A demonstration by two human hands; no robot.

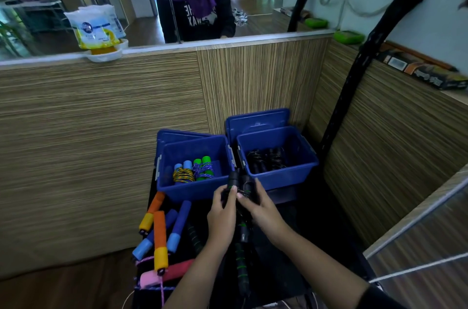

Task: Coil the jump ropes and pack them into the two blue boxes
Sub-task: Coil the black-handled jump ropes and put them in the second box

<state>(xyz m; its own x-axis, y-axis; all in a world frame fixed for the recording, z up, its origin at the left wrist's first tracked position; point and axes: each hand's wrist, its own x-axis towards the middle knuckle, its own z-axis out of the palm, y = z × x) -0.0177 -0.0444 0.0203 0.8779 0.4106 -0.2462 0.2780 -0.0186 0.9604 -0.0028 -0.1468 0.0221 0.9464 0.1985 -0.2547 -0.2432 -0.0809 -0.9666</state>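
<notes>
Both hands — left hand (pixel 222 210) and right hand (pixel 260 203) — grip a black jump rope (pixel 240 188) together at the near rim of the right blue box (pixel 310 156), likely winding it tight so it fits; the left blue box (pixel 164 184) holds colourful coils.

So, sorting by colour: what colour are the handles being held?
Black with green bands, seen in the head view.
</notes>
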